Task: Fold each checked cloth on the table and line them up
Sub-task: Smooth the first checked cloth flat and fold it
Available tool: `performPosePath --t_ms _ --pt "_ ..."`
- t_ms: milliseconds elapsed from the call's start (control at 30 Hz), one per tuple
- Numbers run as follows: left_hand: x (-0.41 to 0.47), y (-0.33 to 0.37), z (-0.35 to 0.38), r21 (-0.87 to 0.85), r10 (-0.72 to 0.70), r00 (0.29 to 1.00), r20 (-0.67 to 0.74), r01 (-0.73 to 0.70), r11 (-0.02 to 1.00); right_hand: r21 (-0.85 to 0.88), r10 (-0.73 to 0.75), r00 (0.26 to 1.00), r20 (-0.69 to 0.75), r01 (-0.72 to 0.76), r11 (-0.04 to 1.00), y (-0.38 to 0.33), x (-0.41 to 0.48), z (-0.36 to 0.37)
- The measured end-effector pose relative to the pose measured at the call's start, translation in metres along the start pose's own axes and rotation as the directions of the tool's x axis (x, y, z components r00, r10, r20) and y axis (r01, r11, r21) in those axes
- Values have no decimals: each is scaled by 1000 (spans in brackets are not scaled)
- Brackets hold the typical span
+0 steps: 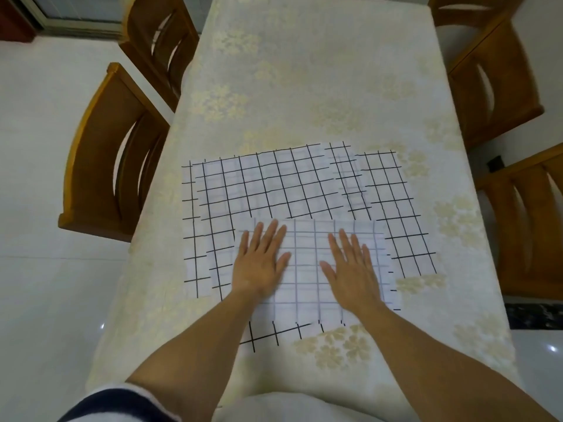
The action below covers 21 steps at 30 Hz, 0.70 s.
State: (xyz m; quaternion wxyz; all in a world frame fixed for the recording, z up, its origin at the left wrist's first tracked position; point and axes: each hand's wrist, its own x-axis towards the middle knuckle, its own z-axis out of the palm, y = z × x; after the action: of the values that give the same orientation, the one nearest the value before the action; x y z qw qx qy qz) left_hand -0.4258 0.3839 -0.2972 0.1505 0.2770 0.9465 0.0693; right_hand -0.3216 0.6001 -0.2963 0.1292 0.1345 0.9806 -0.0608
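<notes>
Several white cloths with black checks lie overlapping on the table (304, 71). A large spread cloth (265, 184) covers the middle, with another cloth (399, 208) at its right and one (196, 239) at its left. On top, nearest me, lies a folded cloth (307, 269) showing its paler grey-lined side. My left hand (262, 263) rests flat on its left part, fingers straight and spread. My right hand (353, 269) lies flat on its right part in the same way. Neither hand holds anything.
The table wears a cream tablecloth with a pale flower pattern. Two wooden chairs (109, 153) stand along the left side and two more wooden chairs (493, 74) along the right. White tiled floor (45, 269) surrounds the table.
</notes>
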Motion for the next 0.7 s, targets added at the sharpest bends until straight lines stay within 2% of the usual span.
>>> performPosePath --t_ms 133,200,267,367,433,533,633,700 --pt "-4 -25 -8 -11 -3 1000 -12 3 1000 -34 59 998 32 -57 998 35 -1 -6" --pt "-4 -25 -8 -15 3 1000 -9 -3 1000 -33 75 996 47 -73 997 33 1 -10" --pt "-3 -17 -11 -28 -10 1000 -22 9 1000 35 93 996 -5 -93 995 15 5 -16" --pt "4 10 -15 -12 75 991 -107 -77 997 38 -13 997 -74 16 999 -31 16 -21" --pt "10 30 -11 -29 140 989 -45 -142 990 75 -70 997 -28 72 995 -59 23 -17" --pt "10 34 1 -25 65 998 24 -64 998 86 -64 998 20 63 994 -64 22 -6" --pt "1 15 1 7 12 1000 11 -12 1000 42 -36 999 17 35 998 -30 8 -5" --pt "-2 6 -2 7 -12 1000 8 12 1000 35 36 999 34 -37 999 -2 3 -8"
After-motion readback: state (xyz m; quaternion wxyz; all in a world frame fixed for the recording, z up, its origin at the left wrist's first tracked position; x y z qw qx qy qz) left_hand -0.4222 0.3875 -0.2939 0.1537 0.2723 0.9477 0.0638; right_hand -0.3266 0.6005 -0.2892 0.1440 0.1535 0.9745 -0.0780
